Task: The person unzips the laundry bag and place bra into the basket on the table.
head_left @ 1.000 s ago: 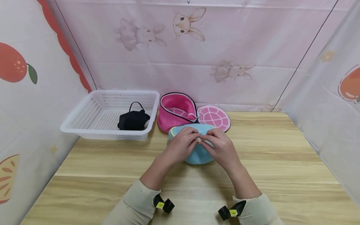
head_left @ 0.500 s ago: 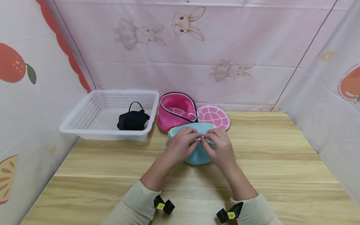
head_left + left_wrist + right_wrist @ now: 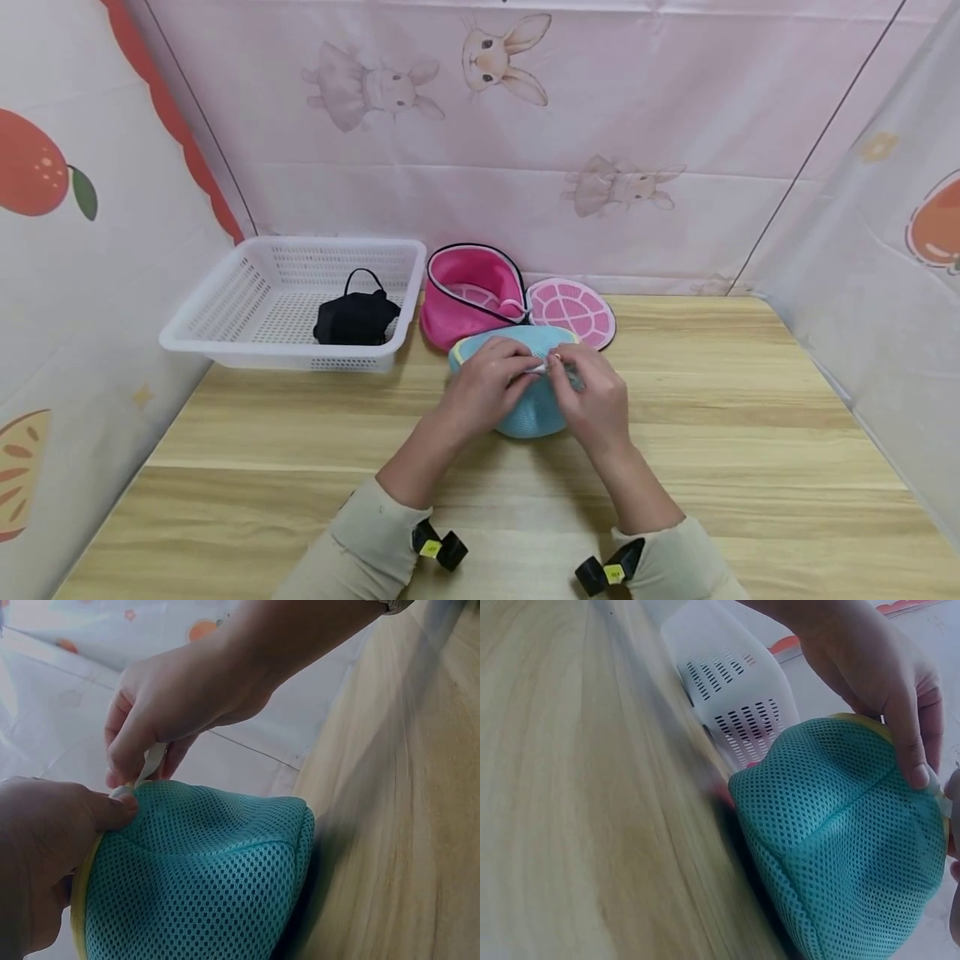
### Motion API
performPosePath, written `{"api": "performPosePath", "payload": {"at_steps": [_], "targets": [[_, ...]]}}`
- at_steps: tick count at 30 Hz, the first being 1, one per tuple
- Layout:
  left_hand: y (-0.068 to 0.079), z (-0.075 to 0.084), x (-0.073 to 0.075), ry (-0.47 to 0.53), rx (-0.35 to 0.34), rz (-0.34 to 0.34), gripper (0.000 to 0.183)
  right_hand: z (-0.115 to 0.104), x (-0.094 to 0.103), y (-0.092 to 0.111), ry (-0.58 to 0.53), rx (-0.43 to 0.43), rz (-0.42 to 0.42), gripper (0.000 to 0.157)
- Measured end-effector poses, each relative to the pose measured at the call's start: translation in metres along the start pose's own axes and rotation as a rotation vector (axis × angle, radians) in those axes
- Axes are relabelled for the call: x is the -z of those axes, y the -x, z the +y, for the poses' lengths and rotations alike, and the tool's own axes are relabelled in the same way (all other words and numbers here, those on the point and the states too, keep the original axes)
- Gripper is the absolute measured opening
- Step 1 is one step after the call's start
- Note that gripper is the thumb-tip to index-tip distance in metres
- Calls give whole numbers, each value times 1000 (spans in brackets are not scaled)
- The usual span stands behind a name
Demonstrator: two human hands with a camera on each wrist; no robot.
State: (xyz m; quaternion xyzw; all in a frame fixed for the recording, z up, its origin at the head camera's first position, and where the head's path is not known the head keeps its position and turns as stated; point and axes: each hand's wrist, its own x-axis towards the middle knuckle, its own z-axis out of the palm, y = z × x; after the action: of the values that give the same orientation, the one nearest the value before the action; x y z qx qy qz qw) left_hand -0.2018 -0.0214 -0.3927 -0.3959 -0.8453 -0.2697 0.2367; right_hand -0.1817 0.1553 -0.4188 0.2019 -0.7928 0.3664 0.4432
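- Cloth [image 3: 480, 204], pink with printed rabbits, hangs across the back;
- wooden table [image 3: 750, 433], pale and striped in grain, spreads out in front of it;
- white basket [image 3: 277, 358], slotted in its walls, stands at the table's far left;
- pink bag [image 3: 457, 323], dark along its rim, stands open just beside the basket, its round lid [image 3: 570, 312] folded out to the right;
- blue mesh bag [image 3: 528, 412], yellow along its edge, sits at the middle of the table in front of the pink bag, between both hands;
- left hand [image 3: 480, 385], thumb on the mesh and fingers behind the yellow edge, pinches the blue bag near its top;
- right hand [image 3: 597, 400], thumb and fingers drawn together, pinches a strip;
- black pouch [image 3: 356, 321], loop handle raised, lies inside the basket toward its right wall;
- pale strip [image 3: 152, 761], narrow, runs from the right fingertips to beside the left thumb.
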Motion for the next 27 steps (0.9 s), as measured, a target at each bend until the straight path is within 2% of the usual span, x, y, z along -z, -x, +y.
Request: {"api": "performPosePath", "payload": {"at_steps": [12, 20, 25, 27], "targets": [[-1, -6, 6, 18, -2, 50, 19, 2, 4, -2, 42, 15, 17, 10], [-2, -10, 11, 0, 41, 36, 21, 2, 5, -4, 50, 62, 60, 10], [-2, -10, 11, -24, 71, 30, 22, 1, 5, -3, 63, 65, 48, 8], [-2, -8, 10, -26, 64, 31, 23, 0, 5, -2, 62, 65, 40, 7]]}}
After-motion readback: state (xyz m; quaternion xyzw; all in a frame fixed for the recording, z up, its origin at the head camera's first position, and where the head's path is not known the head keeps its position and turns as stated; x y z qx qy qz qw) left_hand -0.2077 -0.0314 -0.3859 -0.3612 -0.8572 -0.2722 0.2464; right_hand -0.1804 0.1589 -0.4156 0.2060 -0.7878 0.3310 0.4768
